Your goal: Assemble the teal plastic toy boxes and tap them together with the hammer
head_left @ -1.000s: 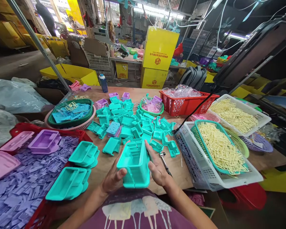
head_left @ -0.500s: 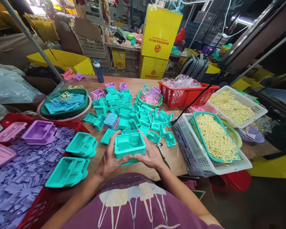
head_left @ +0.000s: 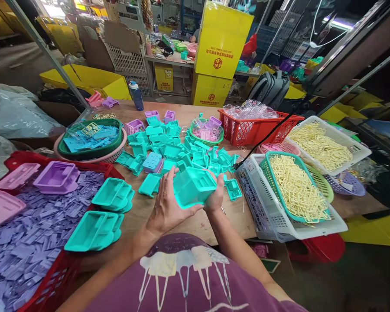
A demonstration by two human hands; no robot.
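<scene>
A: What is being handled at the lower centre of the frame?

B: A teal plastic box (head_left: pixel 195 187) is held up just above the wooden table (head_left: pixel 211 221), tilted, with its open side turned up and to the right. It is clasped from both sides: the left hand (head_left: pixel 165 207) is spread along its left wall and underside with the thumb hooked under the lower edge, and the right hand (head_left: pixel 216 195) is wrapped around its right end.

A: How tight is the hold?

B: Both hands are closed on the box with fingers curved around it, neither flattened nor fully clenched. The step is judged to be a turning over or inspection of the moulded piece. A firm two-sided hold is called for in any further turning, since the walls look thin and smooth.

A: And what is seen farther off?

B: Two stacks of teal trays (head_left: pixel 104 214) are set at lower left, beside a red crate of purple chips (head_left: pixel 22 242). Loose teal parts (head_left: pixel 182 149) are scattered at mid-frame, cream pieces are heaped in a green basket (head_left: pixel 295 188) at right, and yellow cartons (head_left: pixel 219 47) are stacked at upper centre.
</scene>
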